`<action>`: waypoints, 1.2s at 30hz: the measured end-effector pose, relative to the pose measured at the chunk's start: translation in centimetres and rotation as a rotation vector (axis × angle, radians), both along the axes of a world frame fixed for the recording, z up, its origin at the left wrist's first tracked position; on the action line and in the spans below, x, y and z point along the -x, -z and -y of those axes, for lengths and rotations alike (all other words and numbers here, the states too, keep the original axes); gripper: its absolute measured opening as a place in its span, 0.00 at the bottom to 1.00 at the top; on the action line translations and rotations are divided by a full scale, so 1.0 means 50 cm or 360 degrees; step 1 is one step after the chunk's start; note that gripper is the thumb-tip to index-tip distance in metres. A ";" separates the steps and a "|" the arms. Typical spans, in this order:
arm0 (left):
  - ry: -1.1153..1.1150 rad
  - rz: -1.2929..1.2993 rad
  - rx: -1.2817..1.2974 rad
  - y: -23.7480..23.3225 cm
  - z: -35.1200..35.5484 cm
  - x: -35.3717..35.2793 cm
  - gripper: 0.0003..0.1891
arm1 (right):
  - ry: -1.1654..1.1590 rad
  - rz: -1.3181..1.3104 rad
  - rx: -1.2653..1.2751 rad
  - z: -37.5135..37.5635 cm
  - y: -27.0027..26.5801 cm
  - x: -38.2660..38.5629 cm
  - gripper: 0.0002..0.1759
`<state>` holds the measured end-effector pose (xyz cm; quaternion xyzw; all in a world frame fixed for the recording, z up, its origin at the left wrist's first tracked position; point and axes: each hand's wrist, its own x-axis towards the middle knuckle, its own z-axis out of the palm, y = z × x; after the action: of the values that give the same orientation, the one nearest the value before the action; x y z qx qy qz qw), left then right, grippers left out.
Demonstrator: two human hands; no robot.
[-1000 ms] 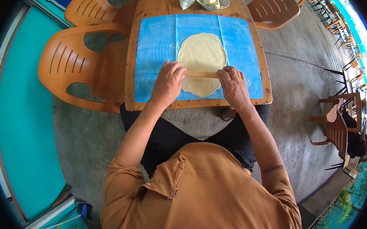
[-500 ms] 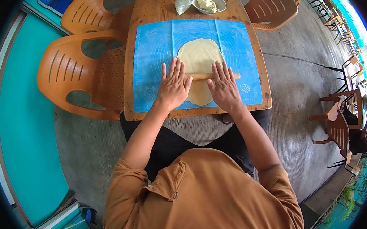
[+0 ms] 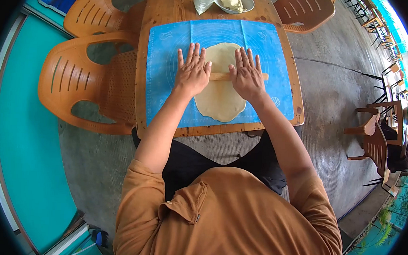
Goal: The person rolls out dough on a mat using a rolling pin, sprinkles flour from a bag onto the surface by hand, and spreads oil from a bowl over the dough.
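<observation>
A flat oval sheet of pale dough lies on a blue silicone mat printed with white circles and small drawings. Across the dough rests a wooden rolling pin. My left hand lies flat over the pin's left end, its fingers stretched forward and slightly apart. Over the right part of the pin is my right hand, also flat with fingers extended; the pin's tip sticks out beyond it. Both palms hide parts of the pin and the dough's side edges.
At the table's far side stand a bowl with more dough and a clear plastic bag. Orange plastic chairs flank the table on the left, with a brown chair at the back right.
Both hands and the rolling pin have moved forward, away from me, over the dough. More of the dough's near part now shows behind the pin.
</observation>
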<state>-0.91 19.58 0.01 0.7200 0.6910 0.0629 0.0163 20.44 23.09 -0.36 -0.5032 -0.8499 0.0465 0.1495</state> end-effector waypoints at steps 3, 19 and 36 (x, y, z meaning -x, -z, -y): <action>-0.0037 0.0006 0.0066 -0.006 -0.028 0.000 0.36 | 0.0051 0.0003 0.0029 -0.028 0.000 0.014 0.38; -0.0034 0.0133 -0.0090 0.018 -0.096 -0.085 0.34 | 0.0160 -0.0055 0.0204 -0.114 -0.010 0.047 0.41; -0.0032 0.0262 -0.0556 0.023 -0.231 -0.043 0.31 | 0.0213 0.0063 0.0212 -0.148 -0.011 0.084 0.38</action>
<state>1.25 31.11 -1.17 0.6972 0.6731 0.2408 -0.0532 16.24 30.50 0.20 -0.5685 -0.8121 0.0829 0.1017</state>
